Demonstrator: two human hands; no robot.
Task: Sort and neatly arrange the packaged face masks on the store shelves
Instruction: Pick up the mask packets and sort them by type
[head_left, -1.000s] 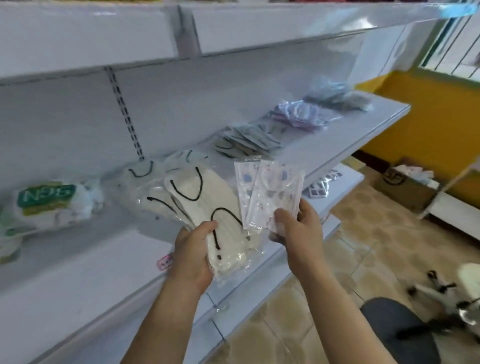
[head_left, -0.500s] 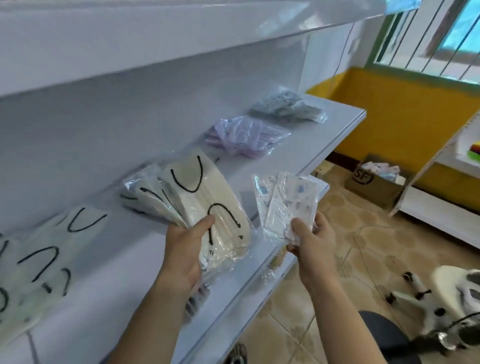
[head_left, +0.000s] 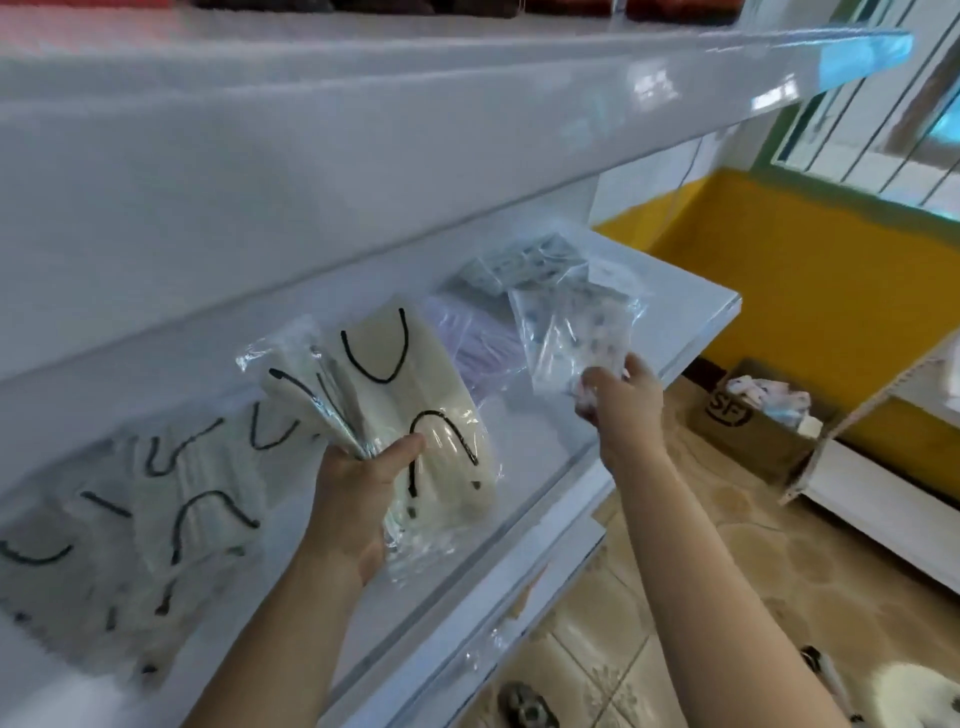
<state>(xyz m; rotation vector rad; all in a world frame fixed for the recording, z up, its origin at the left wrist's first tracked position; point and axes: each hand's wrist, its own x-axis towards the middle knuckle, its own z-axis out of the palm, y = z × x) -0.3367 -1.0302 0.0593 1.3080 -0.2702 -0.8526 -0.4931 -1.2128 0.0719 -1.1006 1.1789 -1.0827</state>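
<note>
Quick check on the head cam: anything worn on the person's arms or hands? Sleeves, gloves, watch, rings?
Nothing worn that shows. The left hand and right hand are bare: no gloves, and no rings on the fingers in view. Both forearms are uncovered down to the frame's bottom edge, with no sleeve cuff, watch or wristband visible. Motion blur softens fine detail, so a thin ring could be missed.

The cream masks with black ear loops (head_left: 171, 499) lying at the shelf's left are smeared by motion blur, their count unreadable. The patterned mask packets (head_left: 574, 332) cover part of the grey packets (head_left: 511, 262) behind. The cardboard box (head_left: 748, 421) shows only part of its printed logo.
</note>
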